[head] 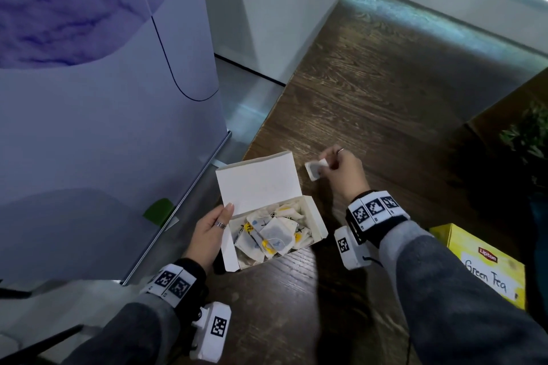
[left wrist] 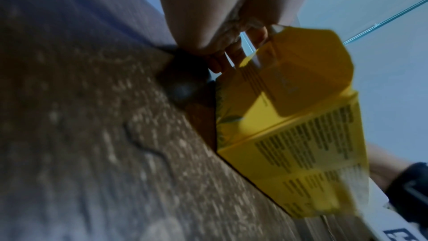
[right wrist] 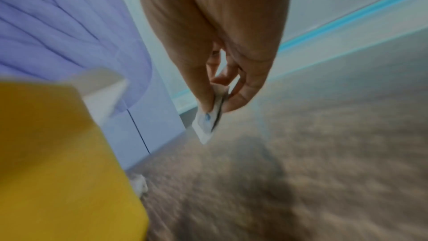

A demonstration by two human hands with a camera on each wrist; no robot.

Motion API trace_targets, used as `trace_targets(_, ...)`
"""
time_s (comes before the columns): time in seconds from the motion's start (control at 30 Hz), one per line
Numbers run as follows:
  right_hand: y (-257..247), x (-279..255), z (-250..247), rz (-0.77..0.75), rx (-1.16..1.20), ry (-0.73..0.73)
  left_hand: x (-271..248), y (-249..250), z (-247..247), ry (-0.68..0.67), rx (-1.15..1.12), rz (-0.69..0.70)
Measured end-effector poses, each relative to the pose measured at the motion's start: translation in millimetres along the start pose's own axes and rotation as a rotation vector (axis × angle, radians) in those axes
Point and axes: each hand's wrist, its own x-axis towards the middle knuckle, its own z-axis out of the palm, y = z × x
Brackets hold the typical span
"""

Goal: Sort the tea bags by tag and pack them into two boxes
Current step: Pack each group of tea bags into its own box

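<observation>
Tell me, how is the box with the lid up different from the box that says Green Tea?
The open box has its white lid up and loose tea bags inside; the Green Tea box looks shut. The left hand touches the open box; no hand touches the Green Tea box. Both are yellow outside and sit on the wooden table.

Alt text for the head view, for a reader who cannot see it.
The right hand pinches one tea bag above a wooden table, while the left hand holds an open box of mixed tea bags.
</observation>
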Motion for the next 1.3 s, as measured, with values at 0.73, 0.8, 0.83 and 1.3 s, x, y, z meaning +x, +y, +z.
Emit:
trace_targets(0.73,5.4,-109.5,-1.5,-0.191,-0.231,-0.002,-1.7,10.4,-13.2,-0.026,0.286,0.090)
trace_targets(0.8,16.0,-109.6,-6.4,-0.068,-0.199,-0.190,-6.4,15.6,-15.0,-0.106,0.356,0.048)
trace_targets(0.83,19.7,-111.2,-6.0,-0.049,-0.171,-0.242,-7.9,17.0,-14.4,-0.170,0.384,0.027)
trace_targets(1.3,66.5,-99.6,-33.9,-0.006,0.093,-0.064,35.9,32.2,75.9,-0.357,0.439,0.008)
